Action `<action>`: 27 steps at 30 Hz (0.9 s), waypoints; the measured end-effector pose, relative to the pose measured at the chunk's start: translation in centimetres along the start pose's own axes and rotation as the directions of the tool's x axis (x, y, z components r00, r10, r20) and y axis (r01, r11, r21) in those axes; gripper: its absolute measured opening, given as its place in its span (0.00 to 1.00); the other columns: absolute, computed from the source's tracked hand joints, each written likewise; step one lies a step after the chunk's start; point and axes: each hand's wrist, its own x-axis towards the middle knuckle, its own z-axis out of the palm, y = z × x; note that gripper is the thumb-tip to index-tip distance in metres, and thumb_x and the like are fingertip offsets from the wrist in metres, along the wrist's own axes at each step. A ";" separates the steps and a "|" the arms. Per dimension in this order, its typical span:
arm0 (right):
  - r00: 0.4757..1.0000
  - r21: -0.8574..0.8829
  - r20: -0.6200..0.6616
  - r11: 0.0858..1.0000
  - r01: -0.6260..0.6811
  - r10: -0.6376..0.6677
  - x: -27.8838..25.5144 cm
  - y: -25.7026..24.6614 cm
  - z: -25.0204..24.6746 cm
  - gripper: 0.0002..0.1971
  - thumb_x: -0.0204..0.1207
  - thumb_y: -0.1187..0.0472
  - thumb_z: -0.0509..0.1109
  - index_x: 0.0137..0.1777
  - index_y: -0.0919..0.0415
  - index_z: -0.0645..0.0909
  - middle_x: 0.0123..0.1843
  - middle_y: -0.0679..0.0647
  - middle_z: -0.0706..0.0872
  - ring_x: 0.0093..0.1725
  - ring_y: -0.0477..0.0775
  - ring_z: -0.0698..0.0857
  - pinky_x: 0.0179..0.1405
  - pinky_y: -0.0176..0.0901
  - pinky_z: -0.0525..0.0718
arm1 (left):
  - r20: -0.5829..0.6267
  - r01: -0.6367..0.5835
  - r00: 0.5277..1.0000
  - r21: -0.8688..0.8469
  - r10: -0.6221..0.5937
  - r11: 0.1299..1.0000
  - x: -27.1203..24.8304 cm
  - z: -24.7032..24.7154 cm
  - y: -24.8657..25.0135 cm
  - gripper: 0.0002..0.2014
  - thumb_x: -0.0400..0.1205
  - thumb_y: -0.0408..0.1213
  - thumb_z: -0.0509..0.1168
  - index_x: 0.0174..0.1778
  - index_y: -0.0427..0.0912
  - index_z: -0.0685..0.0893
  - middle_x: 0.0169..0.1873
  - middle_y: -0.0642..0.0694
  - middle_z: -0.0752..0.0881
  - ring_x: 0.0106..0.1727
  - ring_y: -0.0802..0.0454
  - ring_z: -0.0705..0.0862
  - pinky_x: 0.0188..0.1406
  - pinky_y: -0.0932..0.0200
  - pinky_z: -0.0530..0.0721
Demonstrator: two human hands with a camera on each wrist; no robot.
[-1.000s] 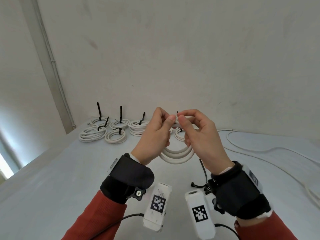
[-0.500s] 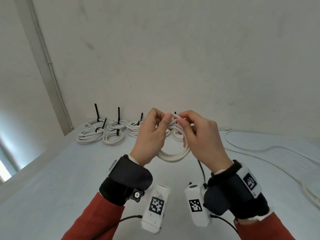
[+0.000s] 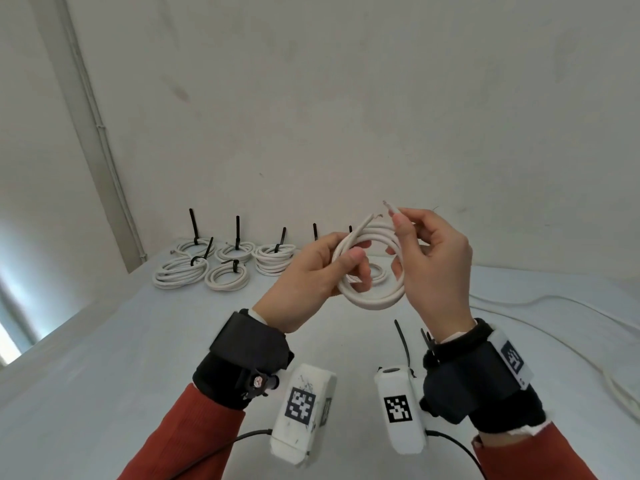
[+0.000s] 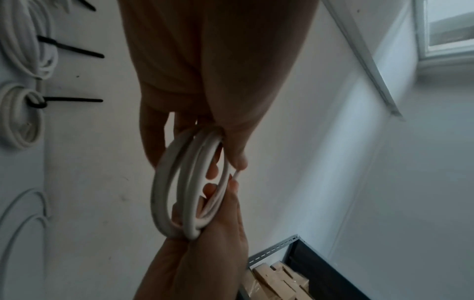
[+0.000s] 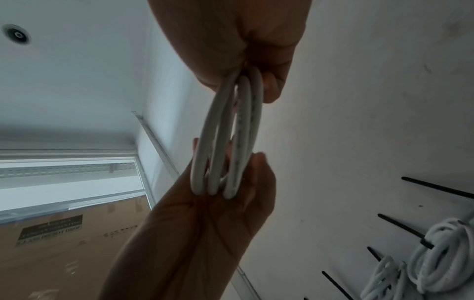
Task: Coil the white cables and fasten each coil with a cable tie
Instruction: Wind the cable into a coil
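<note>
A white cable coil (image 3: 372, 297) of a few loops hangs in the air between both hands above the white table (image 3: 121, 341). My left hand (image 3: 323, 268) grips the coil's left side, thumb over the loops. My right hand (image 3: 420, 258) holds the right side and pinches a free cable end (image 3: 389, 207) that points up. A second cable end (image 3: 369, 220) sticks out at the top. In the left wrist view the coil (image 4: 189, 182) spans both hands; the right wrist view shows the coil (image 5: 228, 138) edge-on. A loose black cable tie (image 3: 401, 341) lies below the hands.
Several tied coils (image 3: 227, 280) with black tie tails standing up sit at the table's far left by the wall (image 3: 346, 98). A loose white cable (image 3: 540, 304) trails over the right side of the table. A shelf with boxes (image 4: 277, 280) is beside the table.
The hands have moved apart and turned the coil from hanging below the fingers to facing me as an open ring. The right hand now pinches the free end upward.
</note>
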 end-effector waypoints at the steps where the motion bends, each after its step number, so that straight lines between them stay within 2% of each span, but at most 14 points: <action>1: 1.000 0.023 0.002 0.999 -0.023 0.023 0.0 -0.1 0.0 0.06 0.81 0.54 0.68 0.48 0.54 0.85 0.35 0.51 0.89 0.25 0.58 0.83 0.26 0.59 0.83 | 0.008 0.003 1.000 0.009 -0.003 1.000 -0.1 0.0 0.2 0.20 0.78 0.42 0.62 0.62 0.32 0.76 0.38 0.42 0.85 0.40 0.46 0.87 0.44 0.58 0.85; 4: 0.990 0.144 0.021 0.979 -0.144 0.142 -0.1 -0.5 0.0 0.04 0.80 0.56 0.69 0.48 0.54 0.78 0.34 0.54 0.89 0.26 0.54 0.85 0.25 0.50 0.82 | -0.019 -0.020 1.000 0.036 0.020 0.999 -0.3 0.1 0.6 0.16 0.80 0.36 0.63 0.61 0.32 0.76 0.39 0.42 0.88 0.37 0.45 0.90 0.34 0.58 0.86; 7: 0.960 0.258 0.029 0.926 -0.276 0.278 0.1 -0.9 0.0 0.07 0.80 0.59 0.70 0.47 0.61 0.76 0.31 0.59 0.88 0.21 0.50 0.82 0.23 0.41 0.78 | -0.055 -0.060 0.996 0.070 0.064 0.996 -0.3 0.3 0.8 0.10 0.84 0.34 0.60 0.59 0.33 0.78 0.36 0.46 0.87 0.31 0.48 0.89 0.29 0.60 0.85; 9: 0.926 0.308 0.054 0.876 -0.370 0.372 0.3 -1.0 -0.1 0.08 0.79 0.60 0.71 0.47 0.66 0.79 0.32 0.63 0.89 0.24 0.54 0.83 0.23 0.42 0.80 | -0.081 -0.071 0.993 0.103 0.080 0.992 -0.3 0.4 0.8 0.09 0.85 0.35 0.58 0.56 0.36 0.79 0.35 0.47 0.86 0.29 0.49 0.89 0.25 0.61 0.83; 12: 0.880 0.280 0.132 0.834 -0.475 0.457 0.6 -0.8 -0.4 0.08 0.78 0.62 0.72 0.41 0.67 0.84 0.32 0.62 0.87 0.28 0.55 0.84 0.31 0.46 0.84 | -0.142 -0.091 0.981 0.247 0.129 0.965 -0.2 0.1 0.8 0.09 0.86 0.39 0.57 0.55 0.41 0.81 0.41 0.49 0.89 0.28 0.48 0.89 0.26 0.54 0.84; 14: 0.861 0.209 0.198 0.838 -0.504 0.469 0.5 -0.6 -0.4 0.09 0.78 0.62 0.71 0.37 0.64 0.86 0.31 0.61 0.87 0.30 0.57 0.84 0.34 0.48 0.85 | -0.177 -0.084 0.970 0.402 0.168 0.912 -0.2 -0.2 0.8 0.10 0.86 0.40 0.57 0.55 0.42 0.82 0.45 0.52 0.90 0.27 0.50 0.89 0.28 0.55 0.85; 17: 0.864 0.113 0.268 0.877 -0.468 0.427 0.3 -0.3 -0.2 0.16 0.82 0.60 0.66 0.36 0.65 0.88 0.34 0.65 0.89 0.31 0.58 0.82 0.39 0.51 0.83 | -0.198 -0.063 0.954 0.607 0.227 0.792 -0.2 -0.4 0.7 0.10 0.87 0.41 0.57 0.52 0.44 0.82 0.43 0.55 0.89 0.26 0.58 0.87 0.28 0.69 0.79; 19: 0.838 0.096 0.342 0.872 -0.481 0.425 0.2 -0.4 0.0 0.20 0.82 0.53 0.65 0.38 0.67 0.89 0.39 0.67 0.90 0.34 0.57 0.82 0.42 0.50 0.82 | -0.212 -0.042 0.945 0.673 0.247 0.738 0.0 -0.6 0.5 0.10 0.87 0.41 0.57 0.52 0.43 0.82 0.42 0.53 0.89 0.26 0.58 0.86 0.28 0.68 0.80; 21: 0.798 0.098 0.432 0.858 -0.505 0.420 0.1 -0.7 0.1 0.23 0.77 0.45 0.68 0.42 0.69 0.89 0.41 0.65 0.90 0.36 0.54 0.84 0.43 0.45 0.82 | -0.229 -0.008 0.944 0.703 0.237 0.711 0.1 -1.0 0.3 0.12 0.87 0.42 0.57 0.52 0.41 0.83 0.43 0.52 0.89 0.27 0.57 0.87 0.28 0.67 0.81; 22: 0.795 0.105 0.457 0.863 -0.494 0.399 0.0 -0.7 0.1 0.22 0.72 0.46 0.72 0.44 0.69 0.88 0.39 0.62 0.90 0.36 0.50 0.85 0.41 0.40 0.81 | -0.233 0.004 0.945 0.709 0.229 0.705 0.1 -1.1 0.2 0.12 0.87 0.42 0.57 0.52 0.40 0.83 0.43 0.52 0.89 0.27 0.57 0.87 0.27 0.67 0.81; 24: 0.818 0.128 0.447 0.879 -0.459 0.362 -0.2 -0.6 0.2 0.14 0.71 0.56 0.76 0.47 0.68 0.88 0.37 0.56 0.90 0.35 0.45 0.86 0.39 0.34 0.81 | -0.230 0.007 0.949 0.698 0.215 0.716 0.1 -1.3 0.2 0.12 0.87 0.42 0.56 0.53 0.40 0.82 0.43 0.52 0.89 0.26 0.57 0.86 0.26 0.68 0.81; 25: 0.826 0.151 0.433 0.874 -0.462 0.361 -0.3 -0.5 0.3 0.10 0.74 0.61 0.74 0.48 0.68 0.87 0.37 0.55 0.90 0.34 0.46 0.85 0.39 0.35 0.81 | -0.224 -0.001 0.952 0.678 0.208 0.735 0.1 -1.3 0.2 0.11 0.87 0.42 0.56 0.53 0.41 0.82 0.43 0.53 0.89 0.25 0.57 0.86 0.26 0.68 0.81; 27: 0.815 0.228 0.436 0.829 -0.511 0.382 -0.2 -0.3 0.2 0.06 0.77 0.64 0.71 0.47 0.67 0.86 0.36 0.56 0.88 0.32 0.48 0.83 0.40 0.39 0.82 | -0.210 -0.027 0.960 0.589 0.184 0.808 0.2 -1.2 0.2 0.10 0.87 0.41 0.56 0.52 0.45 0.82 0.41 0.53 0.89 0.26 0.55 0.87 0.28 0.65 0.83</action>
